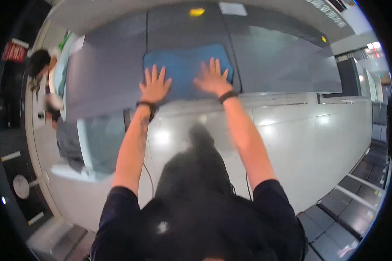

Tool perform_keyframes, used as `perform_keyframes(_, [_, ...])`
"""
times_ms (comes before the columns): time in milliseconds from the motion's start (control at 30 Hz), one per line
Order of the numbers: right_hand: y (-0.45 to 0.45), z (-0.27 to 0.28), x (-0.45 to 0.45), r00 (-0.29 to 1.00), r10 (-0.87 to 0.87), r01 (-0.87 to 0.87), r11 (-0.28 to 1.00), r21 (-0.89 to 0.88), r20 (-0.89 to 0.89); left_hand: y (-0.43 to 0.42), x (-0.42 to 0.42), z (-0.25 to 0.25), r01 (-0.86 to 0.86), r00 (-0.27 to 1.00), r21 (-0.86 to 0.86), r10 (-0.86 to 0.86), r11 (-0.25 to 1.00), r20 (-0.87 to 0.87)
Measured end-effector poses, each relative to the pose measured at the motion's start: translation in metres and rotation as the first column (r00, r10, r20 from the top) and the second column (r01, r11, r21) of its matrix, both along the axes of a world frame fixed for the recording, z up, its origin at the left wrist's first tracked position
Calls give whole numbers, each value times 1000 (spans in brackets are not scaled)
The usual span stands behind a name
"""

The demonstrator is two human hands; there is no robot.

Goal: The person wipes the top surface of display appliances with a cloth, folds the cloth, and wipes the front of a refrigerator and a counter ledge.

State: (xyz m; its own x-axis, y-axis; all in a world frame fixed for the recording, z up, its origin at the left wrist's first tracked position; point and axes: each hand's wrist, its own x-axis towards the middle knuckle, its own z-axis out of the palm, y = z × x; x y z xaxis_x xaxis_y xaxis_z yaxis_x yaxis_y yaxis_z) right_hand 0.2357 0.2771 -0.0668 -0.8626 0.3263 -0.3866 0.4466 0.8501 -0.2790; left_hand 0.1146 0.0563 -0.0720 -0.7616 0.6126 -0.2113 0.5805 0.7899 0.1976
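A blue piece of cloth (185,65) lies spread on the dark grey table (109,65) in front of me, its edges roughly straight. My left hand (155,85) rests palm down on its near left part, fingers spread. Toward the cloth's right side is my right hand (214,79), also flat with fingers apart and slightly blurred. Both hands hold nothing. Each wrist wears a dark band. Whether the cloth is folded in layers, I cannot tell.
A yellow object (197,12) and a white sheet (233,8) lie at the table's far side. At the left, another person (41,65) is beside a pale blue-edged stand (85,148). Stacked dark grey boxes or panels (348,213) stand lower right.
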Motion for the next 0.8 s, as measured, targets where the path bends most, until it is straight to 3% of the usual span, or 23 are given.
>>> perform_keyframes(100, [-4, 5, -7, 999, 14, -14, 1000, 14, -30, -7, 10, -7, -118, 989, -38, 121, 992, 87])
perform_keyframes(200, [-15, 3, 4, 1000, -6, 6, 999, 34, 15, -12, 18, -10, -123, 987, -50, 128, 991, 94])
perform_keyframes(300, [-23, -4, 21, 998, -13, 13, 1000, 1, -57, -21, 40, -20, -136, 990, -15, 136, 991, 32])
perform_keyframes(433, [-28, 7, 24, 998, -8, 7, 1000, 14, 62, -17, 33, 11, -134, 956, -98, 155, 986, 250])
perform_keyframes(533, [-27, 33, 14, 983, -11, 21, 998, -53, 181, -20, 15, 34, -14, 952, -187, 70, 982, 298])
perform_keyframes(667, [4, 14, -20, 969, 4, 13, 998, -69, 245, -12, -30, 45, -2, 911, -200, 84, 980, 403])
perform_keyframes(800, [10, 32, -51, 958, -46, 47, 999, 3, 282, 23, -60, 57, -18, 929, -235, 103, 972, 355])
